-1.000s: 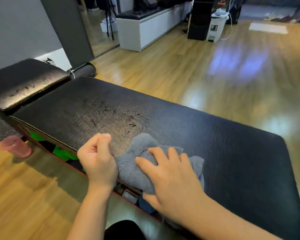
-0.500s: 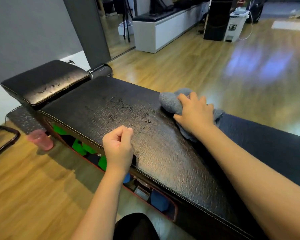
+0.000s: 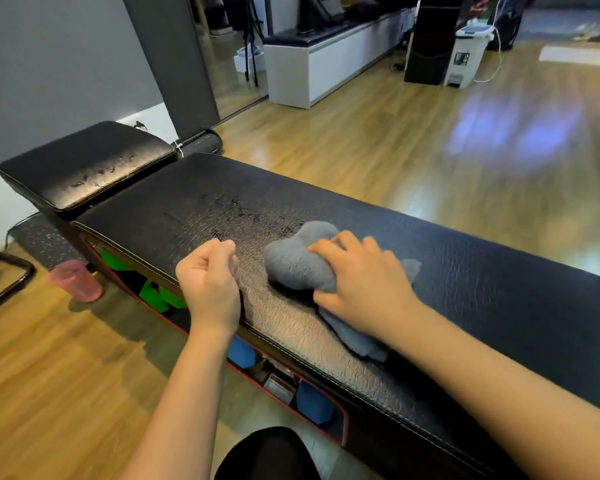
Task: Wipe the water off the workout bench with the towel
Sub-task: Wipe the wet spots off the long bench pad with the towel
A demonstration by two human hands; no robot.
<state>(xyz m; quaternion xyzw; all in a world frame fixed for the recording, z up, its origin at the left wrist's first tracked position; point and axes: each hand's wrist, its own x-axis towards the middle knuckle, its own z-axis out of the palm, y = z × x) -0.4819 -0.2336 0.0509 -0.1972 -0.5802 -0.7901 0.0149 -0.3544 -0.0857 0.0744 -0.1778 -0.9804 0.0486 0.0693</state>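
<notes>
We grip the towel [image 3: 297, 263] with our right hand [image 3: 364, 285], fingers curled round it, our left hand [image 3: 210, 284] a fist, wiping the counter [image 3: 499, 306], but drops [image 3: 236, 211] at eleven o'clock are left.

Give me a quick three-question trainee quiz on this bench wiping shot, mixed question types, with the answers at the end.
1. True or false: the left hand holds the towel.
2. Multiple choice: where do water drops show on the bench? A) only on the main pad; B) only on the small pad; C) on both pads.
3. Fill in: the pink cup stands on the ____.

Key
1. False: the right hand grips the towel; the left is a fist resting on the bench's near edge.
2. C: drops lie beyond the towel on the main pad and on the small pad.
3. Floor.
</notes>
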